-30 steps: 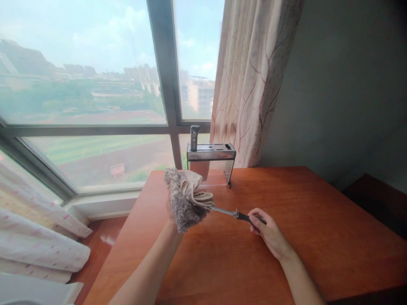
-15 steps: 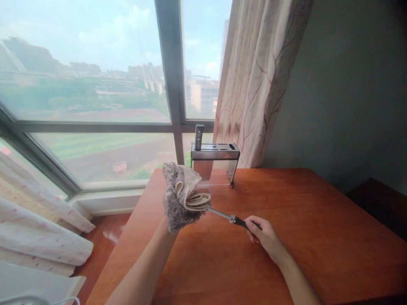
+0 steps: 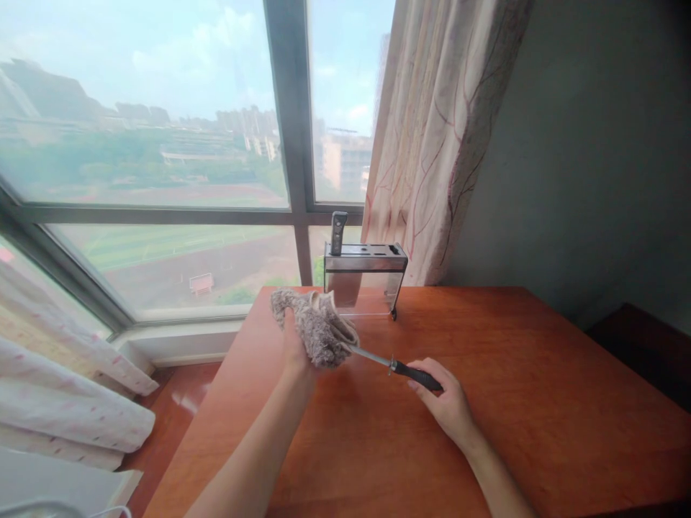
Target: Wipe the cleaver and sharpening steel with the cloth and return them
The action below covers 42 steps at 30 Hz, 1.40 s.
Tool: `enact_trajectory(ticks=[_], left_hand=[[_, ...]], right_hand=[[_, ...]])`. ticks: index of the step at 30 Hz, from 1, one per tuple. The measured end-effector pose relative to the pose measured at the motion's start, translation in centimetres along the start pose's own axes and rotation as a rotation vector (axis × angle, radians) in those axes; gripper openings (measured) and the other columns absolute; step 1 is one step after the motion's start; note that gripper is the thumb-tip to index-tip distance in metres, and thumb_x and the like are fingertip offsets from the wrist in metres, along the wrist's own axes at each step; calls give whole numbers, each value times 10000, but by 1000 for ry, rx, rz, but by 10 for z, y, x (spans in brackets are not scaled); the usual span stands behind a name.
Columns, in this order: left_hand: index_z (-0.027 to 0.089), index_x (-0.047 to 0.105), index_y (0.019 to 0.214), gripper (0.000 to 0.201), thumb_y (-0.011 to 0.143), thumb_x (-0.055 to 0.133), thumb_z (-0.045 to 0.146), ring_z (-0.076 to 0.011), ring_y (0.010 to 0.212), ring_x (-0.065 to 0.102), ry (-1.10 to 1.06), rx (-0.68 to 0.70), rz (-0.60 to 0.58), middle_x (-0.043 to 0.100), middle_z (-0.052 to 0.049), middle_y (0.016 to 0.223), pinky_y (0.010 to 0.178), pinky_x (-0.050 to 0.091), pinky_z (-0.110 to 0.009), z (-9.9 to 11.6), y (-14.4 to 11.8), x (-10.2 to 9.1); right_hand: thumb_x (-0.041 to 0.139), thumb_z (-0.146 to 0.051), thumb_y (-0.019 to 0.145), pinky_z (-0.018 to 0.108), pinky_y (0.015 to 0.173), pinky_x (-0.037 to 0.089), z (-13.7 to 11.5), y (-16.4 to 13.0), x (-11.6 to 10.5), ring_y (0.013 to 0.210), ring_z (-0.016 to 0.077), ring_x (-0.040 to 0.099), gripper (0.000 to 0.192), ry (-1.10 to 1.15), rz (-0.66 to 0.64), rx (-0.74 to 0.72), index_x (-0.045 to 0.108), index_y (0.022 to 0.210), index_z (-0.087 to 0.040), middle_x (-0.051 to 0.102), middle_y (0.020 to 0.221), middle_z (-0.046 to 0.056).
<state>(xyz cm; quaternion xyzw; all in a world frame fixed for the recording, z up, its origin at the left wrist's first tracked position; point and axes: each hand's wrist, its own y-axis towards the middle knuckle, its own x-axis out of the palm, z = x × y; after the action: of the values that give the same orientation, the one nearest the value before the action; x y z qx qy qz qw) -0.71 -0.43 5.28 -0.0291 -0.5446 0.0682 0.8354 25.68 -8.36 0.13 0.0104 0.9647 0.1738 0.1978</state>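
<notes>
My left hand (image 3: 294,349) grips a fluffy grey-and-beige cloth (image 3: 316,327), bunched around the metal blade end of a tool (image 3: 372,356). My right hand (image 3: 445,406) holds that tool by its black handle (image 3: 418,375), above the orange-brown wooden table (image 3: 486,417). The blade tip is hidden inside the cloth. Behind the cloth, at the table's far edge, stands a metal and clear knife block (image 3: 366,277) with one black-handled knife (image 3: 337,232) in its left slot.
A large window (image 3: 162,165) with a dark frame runs behind the table. A patterned curtain (image 3: 432,137) hangs to the right of the knife block against a grey wall. White spotted fabric (image 3: 65,403) lies at the lower left, beside the table.
The cloth in my left hand has dropped lower and folded tighter around the blade. My right hand has drawn the handle slightly back toward me. The view shifted a little to the left.
</notes>
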Motion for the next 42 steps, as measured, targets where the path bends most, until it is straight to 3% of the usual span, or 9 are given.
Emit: enact_trajectory(ticks=[2,5,11,16,20,27,31,37,42], left_hand=[[189,604,1224,483,930,388,506,-182,901,681,21,99,146,731,-51,974,890,499,-291,-6,-3,4],[163,602,1244,477,929,418,470,-185,892,685,33,143,242,733,-60,978,871,508,-278,-9,-8,11],[155,589,1263,492,904,470,470,-231,1002,664,-4,55,70,724,-87,1044,985,463,-360,-7,-11,13],[182,599,1250,510,910,420,517,-254,1099,622,5,-71,-5,724,-74,1051,1041,417,-404,-7,-15,12],[181,608,1236,488,920,412,497,-242,1171,575,12,-34,-54,724,-73,1047,1062,398,-374,-7,-17,11],[181,584,1258,542,914,391,552,-280,1167,570,3,-23,-138,698,-92,1113,1018,428,-448,4,-22,16],[191,609,1223,533,870,476,567,-288,1152,581,-15,19,-118,702,-93,1110,1040,406,-461,7,-26,19],[193,655,1143,451,845,547,514,-298,1132,596,6,34,-116,721,-72,1066,1016,431,-461,3,-30,18],[162,698,990,309,813,610,399,-296,1055,642,35,-93,-107,747,-71,937,968,479,-439,-14,-36,12]], right_hand=[[642,-333,807,304,699,501,-3,-1,2,813,226,631,176,-54,6,-66,705,954,-259,669,869,55],[626,-314,817,289,639,499,-7,-3,6,757,215,632,175,-79,17,-103,702,968,-266,661,832,50],[629,-383,816,318,752,519,-13,-10,9,839,245,665,197,-3,12,47,705,936,-247,713,906,55],[621,-453,806,294,656,509,-20,-14,0,730,226,647,269,42,23,169,712,912,-223,702,805,51],[610,-474,808,269,555,464,-27,-15,-10,626,193,598,294,80,32,196,716,922,-225,653,696,34],[649,-501,770,231,451,357,-27,-26,-16,494,124,455,340,256,124,272,714,932,-209,530,560,-6],[645,-509,781,224,442,336,-23,-33,-5,491,111,427,377,436,149,337,686,978,-190,514,575,-14],[636,-489,812,205,442,285,-34,-34,23,506,87,380,395,508,90,413,651,1027,-157,469,582,-30],[649,-523,787,198,433,245,-42,-22,41,507,76,343,423,533,137,440,650,977,-145,437,595,-34]])
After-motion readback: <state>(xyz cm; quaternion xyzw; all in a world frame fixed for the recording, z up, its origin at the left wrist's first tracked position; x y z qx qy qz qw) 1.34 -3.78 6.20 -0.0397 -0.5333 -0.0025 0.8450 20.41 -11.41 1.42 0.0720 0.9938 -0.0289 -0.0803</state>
